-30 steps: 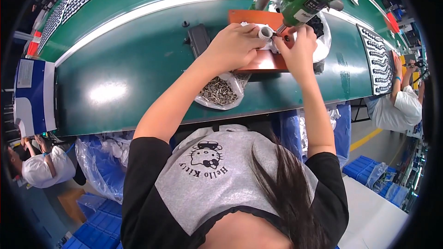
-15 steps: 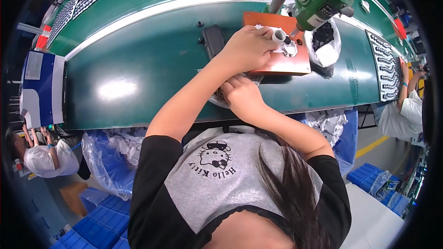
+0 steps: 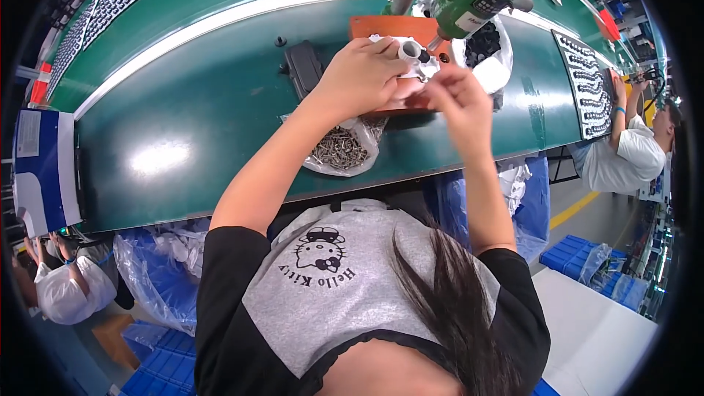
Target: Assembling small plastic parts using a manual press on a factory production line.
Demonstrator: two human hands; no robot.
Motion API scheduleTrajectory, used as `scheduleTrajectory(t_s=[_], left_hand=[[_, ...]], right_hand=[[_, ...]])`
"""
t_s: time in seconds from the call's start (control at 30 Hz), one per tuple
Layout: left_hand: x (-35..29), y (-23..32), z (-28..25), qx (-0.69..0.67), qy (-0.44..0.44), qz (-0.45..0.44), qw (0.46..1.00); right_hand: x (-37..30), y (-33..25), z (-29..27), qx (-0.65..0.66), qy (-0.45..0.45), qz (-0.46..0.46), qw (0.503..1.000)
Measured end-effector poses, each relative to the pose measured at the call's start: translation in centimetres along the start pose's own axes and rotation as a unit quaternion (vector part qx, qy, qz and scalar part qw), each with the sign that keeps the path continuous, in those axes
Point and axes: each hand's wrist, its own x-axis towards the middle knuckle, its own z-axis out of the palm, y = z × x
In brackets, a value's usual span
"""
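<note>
Taking the white part as the clock's centre, a blue-and-white box [image 3: 44,169] sits between eight and nine o'clock, at the far left end of the green surface [image 3: 198,95], probably parked there to be out of the arms' way. Much closer, at nine o'clock, lies a dark case [image 3: 303,70]. Between seven and eight, an open bag of small metal pieces [image 3: 339,150] rests near the front edge, likely so that either hand can dip in without stretching.

The left hand [image 3: 359,77] comes in from the lower left, fingers closed around the left side of the white part [image 3: 427,70], seemingly to steady it. That part lies on an orange block [image 3: 363,26], its round tube facing up; the block looks like a support that keeps it raised and level.

At four o'clock the right hand [image 3: 463,103] is half curled, thumb and fingers close together and blurred; I cannot tell whether anything is pinched there, or whether it touches the block. Between one and two o'clock a green machine head [image 3: 466,0] leans in, its tip close to the part. Beyond, toward three, stand an open bag of black pieces [image 3: 484,40], apparently kept within the right hand's reach, and a tray of small parts [image 3: 587,84].
</note>
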Motion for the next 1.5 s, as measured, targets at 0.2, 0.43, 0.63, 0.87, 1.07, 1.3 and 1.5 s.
scheduleTrajectory(t_s=[0.2, 0.43, 0.63, 0.87, 1.07, 1.3, 1.5], left_hand=[[0.0, -0.3, 0.6, 0.010, -0.007, 0.001, 1.000], [-0.2, -0.4, 0.7, 0.005, 0.007, 0.000, 1.000], [-0.2, -0.7, 1.5, 0.016, 0.101, 0.047, 0.994], [-0.3, -0.9, 1.8, 0.006, 0.108, 0.042, 0.993], [-0.3, -0.8, 1.3, 0.002, 0.101, 0.039, 0.994], [-0.2, -0.7, 1.4, -0.005, 0.071, 0.025, 0.997], [-0.2, -0.7, 1.5, 0.002, 0.113, 0.042, 0.993]], right_hand=[[2.8, -0.6, -2.1, 0.121, 0.053, 0.127, 0.983], [4.5, 2.4, -3.1, 0.027, 0.000, 0.061, 0.998], [6.4, 3.0, -3.4, -0.104, -0.047, 0.021, 0.993], [7.6, 2.0, -3.4, -0.147, -0.080, 0.042, 0.985], [8.0, 3.0, -3.5, -0.126, -0.093, 0.034, 0.987], [8.1, 2.9, -3.3, -0.135, -0.058, 0.030, 0.989], [8.4, 2.7, -4.2, -0.084, -0.063, 0.056, 0.993]])
